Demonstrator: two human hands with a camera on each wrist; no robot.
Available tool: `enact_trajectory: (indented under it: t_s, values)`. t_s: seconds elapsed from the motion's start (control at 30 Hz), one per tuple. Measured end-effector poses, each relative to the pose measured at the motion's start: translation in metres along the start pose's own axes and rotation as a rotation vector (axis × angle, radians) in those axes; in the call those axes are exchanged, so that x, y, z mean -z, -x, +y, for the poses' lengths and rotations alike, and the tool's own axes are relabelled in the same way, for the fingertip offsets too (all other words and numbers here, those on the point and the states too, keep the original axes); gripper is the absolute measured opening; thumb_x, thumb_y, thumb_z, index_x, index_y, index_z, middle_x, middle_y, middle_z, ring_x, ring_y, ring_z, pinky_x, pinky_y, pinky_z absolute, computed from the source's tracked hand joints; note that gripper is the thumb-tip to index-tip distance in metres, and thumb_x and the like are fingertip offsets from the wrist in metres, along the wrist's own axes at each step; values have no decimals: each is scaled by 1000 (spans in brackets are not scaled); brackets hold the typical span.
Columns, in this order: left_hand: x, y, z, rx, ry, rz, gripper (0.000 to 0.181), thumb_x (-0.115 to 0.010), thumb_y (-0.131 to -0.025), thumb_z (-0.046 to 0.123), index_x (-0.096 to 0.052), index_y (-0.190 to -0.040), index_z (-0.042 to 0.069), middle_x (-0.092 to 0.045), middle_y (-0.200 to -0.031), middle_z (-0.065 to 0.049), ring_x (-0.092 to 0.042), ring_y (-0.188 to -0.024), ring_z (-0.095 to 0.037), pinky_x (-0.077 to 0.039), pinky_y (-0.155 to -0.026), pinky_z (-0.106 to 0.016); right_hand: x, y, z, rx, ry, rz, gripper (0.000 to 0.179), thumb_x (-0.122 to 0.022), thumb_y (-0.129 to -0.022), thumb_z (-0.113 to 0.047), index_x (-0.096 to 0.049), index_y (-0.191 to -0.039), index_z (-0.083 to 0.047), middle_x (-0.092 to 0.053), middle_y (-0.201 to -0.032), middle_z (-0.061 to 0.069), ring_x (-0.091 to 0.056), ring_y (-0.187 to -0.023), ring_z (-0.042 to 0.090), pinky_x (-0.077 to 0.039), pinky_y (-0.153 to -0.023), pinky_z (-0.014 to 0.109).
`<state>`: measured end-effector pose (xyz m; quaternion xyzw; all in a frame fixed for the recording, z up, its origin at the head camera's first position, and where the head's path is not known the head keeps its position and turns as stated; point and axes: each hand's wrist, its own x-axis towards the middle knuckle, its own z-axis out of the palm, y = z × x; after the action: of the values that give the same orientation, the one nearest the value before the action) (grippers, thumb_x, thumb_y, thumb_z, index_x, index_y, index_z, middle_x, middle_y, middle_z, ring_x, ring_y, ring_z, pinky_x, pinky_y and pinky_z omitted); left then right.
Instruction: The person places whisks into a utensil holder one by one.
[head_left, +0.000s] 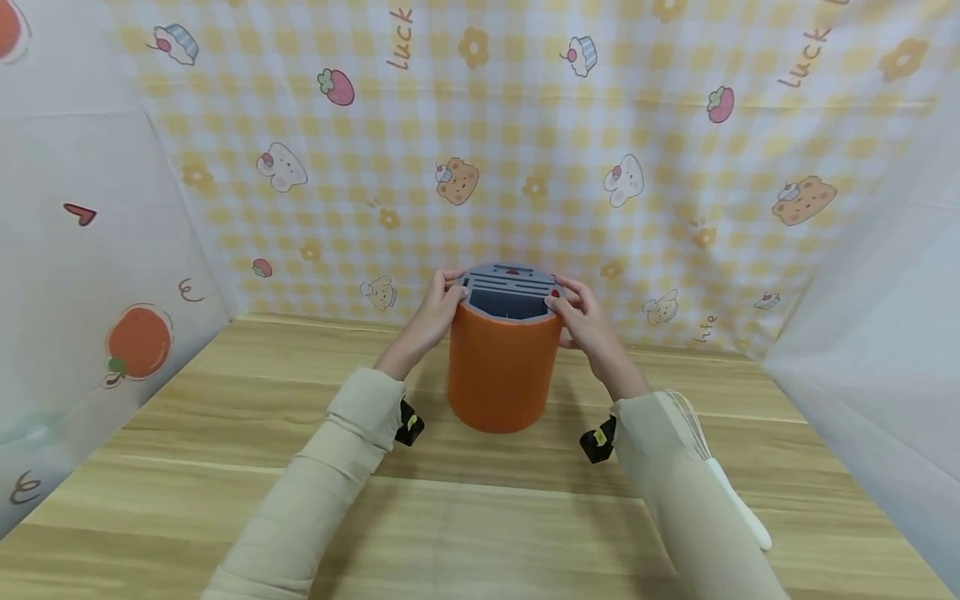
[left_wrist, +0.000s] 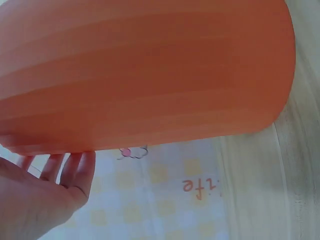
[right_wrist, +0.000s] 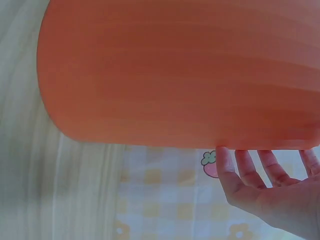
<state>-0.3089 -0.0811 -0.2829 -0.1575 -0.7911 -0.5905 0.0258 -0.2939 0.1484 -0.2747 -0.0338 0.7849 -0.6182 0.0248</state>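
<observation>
An orange cylindrical knife holder stands upright in the middle of the head view. Its grey top has several narrow slots and one wide compartment toward me. My left hand holds it by the left of the rim, thumb on the upper edge and fingers around the side. On the opposite side my right hand grips the rim the same way. Both wrist views show fingertips against the orange wall, near its upper end. Whether the base touches the table is hard to tell.
On the wooden table, a whisk with a white handle lies to the right, partly behind my right sleeve. A yellow checked cloth hangs close behind the holder. White patterned sheets close off both sides.
</observation>
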Motion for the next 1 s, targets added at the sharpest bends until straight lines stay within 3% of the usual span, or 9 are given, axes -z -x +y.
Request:
enact_trajectory:
  t_s: [0.23, 0.37, 0.6, 0.83, 1.0]
  values:
    - [-7, 12, 3, -70, -40, 28, 39, -32, -95, 19, -30, -130, 2, -34, -133, -19, -41, -112, -28, -37, -93, -40, 2, 14, 6, 38, 6, 11, 56, -49, -93, -37, -29, -144, -27, -37, -133, 12, -44, -122, 28, -44, -96, 51]
    - [-10, 19, 4, -91, -51, 44, 39, -33, -95, 17, -30, -130, 0, -34, -134, -18, -40, -107, -26, -37, -89, -37, 3, 21, 8, 61, -3, 5, 56, -49, -93, -36, -29, -144, -26, -38, -126, 10, -42, -121, 26, -44, -95, 51]
    - [-16, 32, 6, -93, -66, 73, 44, -36, -93, 16, -31, -131, -5, -41, -121, -21, -43, -100, -25, -40, -84, -34, 3, 32, 12, 62, -21, 19, 53, -49, -93, -36, -31, -143, -29, -41, -122, 5, -42, -119, 24, -42, -96, 51]
    - [-19, 45, 10, -91, -112, 85, 37, -36, -94, 20, -34, -124, 0, -34, -137, -16, -46, -103, -26, -42, -87, -36, 1, 44, 14, 70, -46, 21, 53, -46, -94, -34, -30, -144, -27, -37, -134, 12, -41, -123, 27, -39, -99, 53]
    - [-20, 53, 12, -102, -127, 94, 34, -37, -93, 18, -35, -122, 0, -34, -141, -12, -46, -93, -24, -41, -78, -32, 0, 51, 15, 74, -65, 23, 52, -45, -95, -32, -29, -144, -27, -36, -137, 12, -40, -125, 28, -36, -100, 55]
